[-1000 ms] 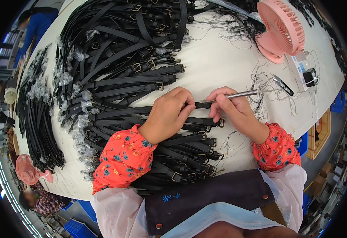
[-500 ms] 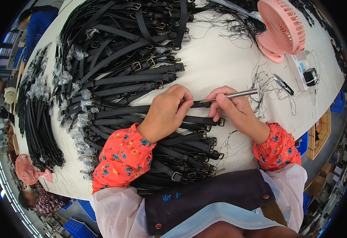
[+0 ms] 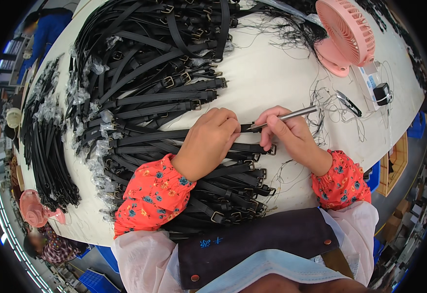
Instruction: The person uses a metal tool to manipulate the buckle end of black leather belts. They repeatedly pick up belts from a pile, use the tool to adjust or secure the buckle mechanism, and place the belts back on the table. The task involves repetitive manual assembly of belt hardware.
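Observation:
Black belts (image 3: 145,112) with metal buckles lie in a thick layer across the table, their buckle ends mostly toward the right. My left hand (image 3: 206,141) pinches one belt (image 3: 245,128) close to its end, which pokes out between my two hands. In my right hand (image 3: 291,134) is a slim silver pen-shaped tool (image 3: 297,113), its narrow tip down at that belt's end. What the tip touches is too small to make out. Below the right fingers, the brass-coloured buckle (image 3: 272,150) of another belt shows.
A pink fan (image 3: 345,34) stands at the far right, near a white power strip (image 3: 368,88) with a black adapter (image 3: 382,94). Black-handled thread snips (image 3: 348,103) lie among loose threads. Another belt bundle (image 3: 50,146) and a second pink fan (image 3: 33,207) are at the left.
My left hand has shifted slightly right and toward me with the belt. The silver tool has tilted steeper, its tip a little lower at the belt's end.

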A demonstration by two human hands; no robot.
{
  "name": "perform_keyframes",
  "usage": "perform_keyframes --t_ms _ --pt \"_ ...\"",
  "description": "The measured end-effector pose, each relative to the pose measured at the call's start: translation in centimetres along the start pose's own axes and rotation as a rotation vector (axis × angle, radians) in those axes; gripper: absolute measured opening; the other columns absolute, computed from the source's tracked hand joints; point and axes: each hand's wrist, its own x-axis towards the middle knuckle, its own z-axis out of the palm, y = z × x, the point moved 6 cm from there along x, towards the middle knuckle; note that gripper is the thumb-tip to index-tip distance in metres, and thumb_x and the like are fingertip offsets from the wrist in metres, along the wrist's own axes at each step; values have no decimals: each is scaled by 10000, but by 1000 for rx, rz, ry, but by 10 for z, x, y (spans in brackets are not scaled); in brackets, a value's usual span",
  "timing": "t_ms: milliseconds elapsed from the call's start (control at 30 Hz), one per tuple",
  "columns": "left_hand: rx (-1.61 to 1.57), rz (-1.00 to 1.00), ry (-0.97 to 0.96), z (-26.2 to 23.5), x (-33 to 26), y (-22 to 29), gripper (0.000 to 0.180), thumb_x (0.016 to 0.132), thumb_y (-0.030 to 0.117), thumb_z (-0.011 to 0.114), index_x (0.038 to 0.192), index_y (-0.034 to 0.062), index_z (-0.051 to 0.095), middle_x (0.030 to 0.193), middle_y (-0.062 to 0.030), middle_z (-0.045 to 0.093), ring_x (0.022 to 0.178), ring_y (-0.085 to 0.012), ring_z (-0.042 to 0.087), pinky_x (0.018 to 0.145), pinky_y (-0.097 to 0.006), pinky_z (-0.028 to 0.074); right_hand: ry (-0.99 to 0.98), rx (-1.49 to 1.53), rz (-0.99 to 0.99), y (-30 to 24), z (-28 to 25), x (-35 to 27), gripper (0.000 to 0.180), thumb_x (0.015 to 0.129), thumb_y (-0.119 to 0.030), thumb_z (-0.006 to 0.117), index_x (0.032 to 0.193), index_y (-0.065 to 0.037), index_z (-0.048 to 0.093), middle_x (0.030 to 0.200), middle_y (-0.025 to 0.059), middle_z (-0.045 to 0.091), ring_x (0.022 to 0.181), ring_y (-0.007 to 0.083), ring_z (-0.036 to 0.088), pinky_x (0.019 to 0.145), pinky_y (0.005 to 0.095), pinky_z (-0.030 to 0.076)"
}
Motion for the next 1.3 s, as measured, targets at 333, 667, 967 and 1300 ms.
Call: perform_keyframes --t_ms 333,667,967,1300 --pt "-6 -22 2 4 3 0 154 878 -17 677 983 20 570 960 -131 603 888 -356 576 777 -427 484 9 -15 -15 1 0 0 349 1109 -315 466 1143 -9 632 775 39 662 681 90 627 624 224 486" --pt "0 -34 20 4 5 -1 144 896 -5 666 985 28 559 903 -136 598 859 -354 581 744 -431 480 13 -42 -25 -1 1 1 346 1107 -300 469 1129 0 639 768 38 665 679 87 635 626 228 500" --pt "-24 -45 26 4 5 -3 140 896 -12 664 986 21 562 899 -138 601 864 -350 589 742 -428 482 5 -31 -23 0 1 1 339 1108 -288 470 1126 4 642 768 36 662 688 83 639 637 227 518" --pt "-106 -3 -121 -4 0 -3 77 889 13 687 954 36 653 880 -117 660 819 -339 633 741 -396 510 73 -64 -172 -8 -5 -1 340 1112 -305 469 1197 -11 616 853 52 671 785 102 649 716 247 522"
